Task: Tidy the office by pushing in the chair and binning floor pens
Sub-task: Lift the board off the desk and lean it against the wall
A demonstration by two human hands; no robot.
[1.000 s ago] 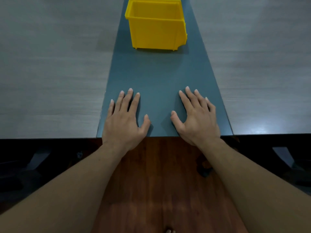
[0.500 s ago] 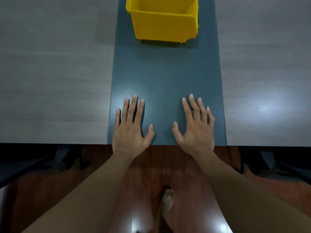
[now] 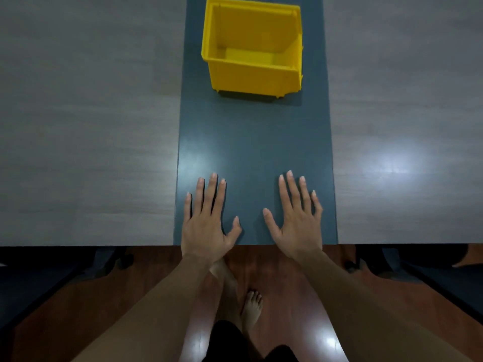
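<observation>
So since the last frame the view has tipped further over the bench (image 3: 91, 126), and now the inside of the yellow bin (image 3: 252, 48) shows, plus more of the person's bare foot (image 3: 252, 307) on the reddish wood floor (image 3: 282, 278) below. The hands haven't really gone anywhere.

Left hand (image 3: 206, 226) and right hand (image 3: 296, 223) both lie flat, palms down, on the dark blue-grey strip (image 3: 254, 142) that runs down the middle of the bench, right at its near edge. Each grip is fully open, fingers spread, holding nothing.

The bin sits on that same strip toward the far edge, well apart from the hands, and what shows of its floor is bare. No pens in sight on the visible floor. Dark shapes (image 3: 431, 267) sit under the near edge on both sides, too dim to say what they are, so can't tell where the chair is.
</observation>
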